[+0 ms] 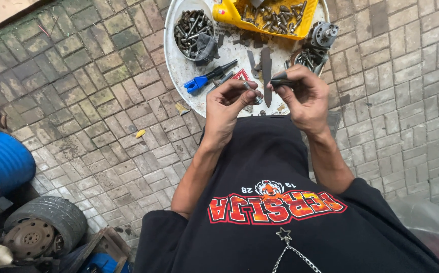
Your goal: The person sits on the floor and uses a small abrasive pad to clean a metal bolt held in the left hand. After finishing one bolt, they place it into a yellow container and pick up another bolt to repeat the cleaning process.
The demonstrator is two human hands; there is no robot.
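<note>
My left hand pinches a small metal bolt between thumb and fingertips. My right hand grips a dark tool handle, its tip close to the bolt. Both hands are raised in front of my chest, over the near rim of a round white metal tray on the paved ground.
On the tray stand a white bowl of bolts, a yellow container of bolts, blue-handled pliers, a flat dark blade and a grey metal engine part. Blue drums and a small wheel lie at left.
</note>
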